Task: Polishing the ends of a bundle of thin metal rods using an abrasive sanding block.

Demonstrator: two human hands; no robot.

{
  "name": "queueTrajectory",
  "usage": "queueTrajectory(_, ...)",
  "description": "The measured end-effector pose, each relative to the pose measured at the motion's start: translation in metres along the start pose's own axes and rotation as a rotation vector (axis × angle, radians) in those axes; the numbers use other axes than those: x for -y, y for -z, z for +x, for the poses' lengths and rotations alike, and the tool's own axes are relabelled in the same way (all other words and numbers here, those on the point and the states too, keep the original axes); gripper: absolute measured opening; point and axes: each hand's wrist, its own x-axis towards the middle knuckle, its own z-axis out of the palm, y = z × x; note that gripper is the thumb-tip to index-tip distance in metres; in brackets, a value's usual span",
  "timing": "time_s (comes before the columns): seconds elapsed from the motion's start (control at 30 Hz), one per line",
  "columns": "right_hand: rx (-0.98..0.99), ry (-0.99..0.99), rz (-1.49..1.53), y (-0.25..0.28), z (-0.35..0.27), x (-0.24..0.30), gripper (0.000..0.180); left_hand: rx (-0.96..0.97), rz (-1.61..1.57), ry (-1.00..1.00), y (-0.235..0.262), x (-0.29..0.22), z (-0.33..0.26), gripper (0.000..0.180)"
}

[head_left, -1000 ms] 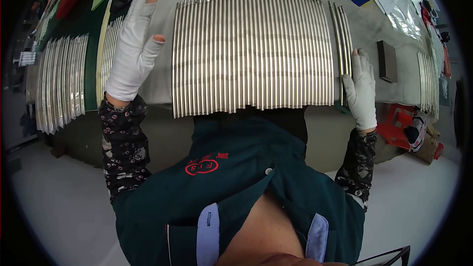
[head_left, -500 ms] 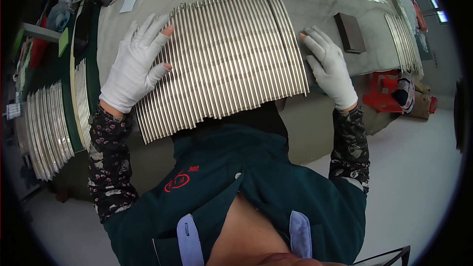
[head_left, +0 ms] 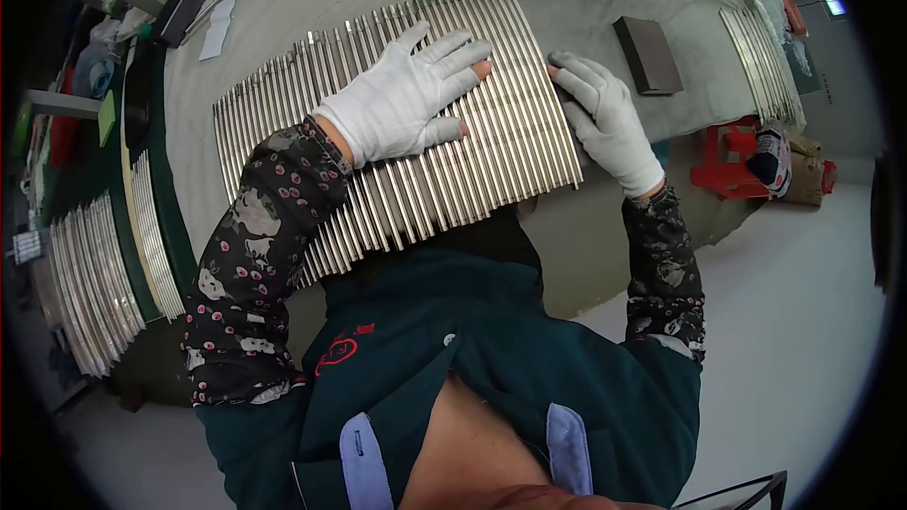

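Note:
A wide row of slim, shiny metal tubes (head_left: pixel 515 113) lies side by side on the table, their near ends reaching past its front edge. My left hand (head_left: pixel 402 99), in a white glove with bare thumb and index tips, rests flat across the middle of the row with its fingers spread. Under that hand and forearm, part of the tubes is hidden. Narrow gaps show between tubes on the left side. At the row's right edge, my gloved right hand (head_left: pixel 605 118) has its fingers stretched out, fingertips against or just beside the outermost tube.
A dark rectangular block (head_left: pixel 648 57) sits on the grey table (head_left: pixel 557 0) beyond my right hand. More tubes (head_left: pixel 763 66) lie at far right, with wrapped bundles (head_left: pixel 94 283) at left. A red stool (head_left: pixel 723 165) stands off the right front. White paper (head_left: pixel 217 28) lies back left.
My left hand has swept right from the row's left edge onto its middle. Tubes on the left now lie more loosely, with gaps. My right hand stays by the right edge.

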Motion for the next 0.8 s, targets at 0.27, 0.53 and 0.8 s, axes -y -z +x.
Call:
queueTrajectory(0.27, 0.004, -0.020, 0.007, 0.005, -0.007, -0.012, 0.035, -0.016, 0.022, -0.005, -0.002, -0.004, 0.018, 0.069)
queueTrajectory(0.53, -0.055, 0.010, 0.006, 0.001, -0.006, -0.013, 0.033, -0.047, 0.016, 0.032, -0.002, -0.009, 0.026, 0.067)
queueTrajectory(0.8, -0.070, 0.034, -0.011, -0.003, -0.010, -0.017, 0.036, -0.138, 0.010, 0.085, 0.026, 0.018, -0.047, 0.081)
